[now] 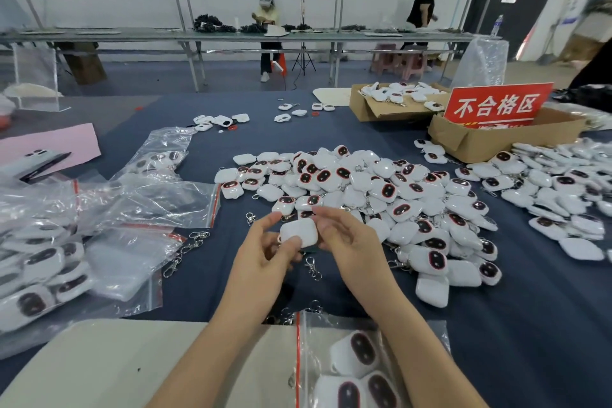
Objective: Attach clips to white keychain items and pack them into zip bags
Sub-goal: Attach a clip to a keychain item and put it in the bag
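head view, table (516, 325): dark blue cloth, spread with stock.
pile (364, 189): white keychain items heaped just beyond the hands, many showing a dark, red-rimmed oval.
zip bags (139, 202): clear with red strips, heaped at the left, some filled.
cardboard box (477, 142): far right, holding a red sign (496, 106).
filled bag (351, 361): near edge, under the right forearm, 3 items visible inside.
left hand (265, 255): fingers curled, thumb and fingertips pinching the held item's left edge.
right hand (347, 242): fingers loosely curled, gripping its right edge.
held item (299, 232): 1 white keychain item, plain side up, between both hands above the cloth.
loose clips (313, 268): metal, on the cloth below the hands; 1 possibly hangs from the item, fingers hide it.
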Demonstrator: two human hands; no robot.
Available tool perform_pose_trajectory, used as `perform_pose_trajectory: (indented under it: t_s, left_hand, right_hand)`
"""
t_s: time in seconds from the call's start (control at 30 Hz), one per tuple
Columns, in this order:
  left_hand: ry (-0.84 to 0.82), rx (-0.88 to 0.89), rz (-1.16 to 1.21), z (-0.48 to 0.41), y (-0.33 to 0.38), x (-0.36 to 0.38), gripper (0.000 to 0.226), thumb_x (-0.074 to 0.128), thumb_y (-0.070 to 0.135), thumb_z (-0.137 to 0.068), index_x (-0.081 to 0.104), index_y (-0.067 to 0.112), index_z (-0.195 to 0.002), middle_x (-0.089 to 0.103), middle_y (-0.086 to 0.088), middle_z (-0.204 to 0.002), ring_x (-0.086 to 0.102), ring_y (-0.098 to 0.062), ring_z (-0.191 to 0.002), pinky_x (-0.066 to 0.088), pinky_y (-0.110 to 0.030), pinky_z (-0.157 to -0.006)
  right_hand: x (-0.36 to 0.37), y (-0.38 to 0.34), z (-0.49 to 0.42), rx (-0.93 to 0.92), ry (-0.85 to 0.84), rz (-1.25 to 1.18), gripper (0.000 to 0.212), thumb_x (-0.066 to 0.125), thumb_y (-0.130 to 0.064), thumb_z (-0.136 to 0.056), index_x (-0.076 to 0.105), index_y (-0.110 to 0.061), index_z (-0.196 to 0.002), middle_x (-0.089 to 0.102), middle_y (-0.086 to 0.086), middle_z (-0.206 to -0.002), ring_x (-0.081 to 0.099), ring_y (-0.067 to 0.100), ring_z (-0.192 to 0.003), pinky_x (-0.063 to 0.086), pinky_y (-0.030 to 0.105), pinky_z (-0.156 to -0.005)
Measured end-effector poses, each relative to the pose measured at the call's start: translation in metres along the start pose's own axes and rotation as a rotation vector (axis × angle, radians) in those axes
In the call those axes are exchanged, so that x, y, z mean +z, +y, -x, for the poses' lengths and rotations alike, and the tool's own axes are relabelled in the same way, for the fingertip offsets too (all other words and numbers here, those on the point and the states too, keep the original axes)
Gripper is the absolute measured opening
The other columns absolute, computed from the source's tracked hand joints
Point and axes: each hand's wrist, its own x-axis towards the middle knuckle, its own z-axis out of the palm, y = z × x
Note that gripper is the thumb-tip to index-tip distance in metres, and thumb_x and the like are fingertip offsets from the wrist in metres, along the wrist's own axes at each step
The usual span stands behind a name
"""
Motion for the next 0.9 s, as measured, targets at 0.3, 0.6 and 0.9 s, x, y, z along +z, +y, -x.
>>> perform_pose_trajectory:
  t_s: [0.3, 0.6, 0.9]
  left_hand:
    - [-0.266, 0.004, -0.304, 0.062, 0.007, -0.07, 0.027, 0.07, 0.015, -0.094, 0.065, 0.036, -0.109, 0.075, 0.01, -0.1, 0.07, -0.011, -0.087, 0.053, -0.023, -0.081]
    - [-0.3, 0.404, -0.575, 0.104, 0.006, -0.062, 0.024, 0.078, 0.025, -0.086, 0.062, 0.043, -0.085, 0.053, 0.018, -0.097, 0.058, -0.01, -0.091, 0.041, -0.018, -0.078]
    - [-0.304, 0.347, -0.483, 0.11, 0.001, -0.035, 0.032, 0.066, 0.006, -0.091, 0.062, 0.037, -0.097, 0.061, 0.019, -0.099, 0.062, -0.01, -0.09, 0.051, -0.025, -0.081]
  right_hand:
    - [-0.011, -0.045, 0.019, 0.074, -0.579, 0.659, 0.022, 0.057, -0.036, -0.1, 0.07, -0.033, -0.118, 0.072, -0.022, -0.094, 0.066, 0.0, -0.089, 0.047, 0.013, -0.084]
    - [-0.013, -0.061, 0.043, 0.109, -0.734, 0.718, 0.021, 0.064, -0.024, -0.098, 0.073, -0.014, -0.114, 0.073, -0.001, -0.112, 0.062, 0.006, -0.097, 0.046, 0.02, -0.089]
    - [-0.015, -0.052, 0.049, 0.143, -0.582, 0.505, 0.007, 0.066, -0.019, -0.096, 0.073, -0.019, -0.095, 0.065, -0.016, -0.068, 0.055, -0.008, -0.056, 0.042, 0.007, -0.056]
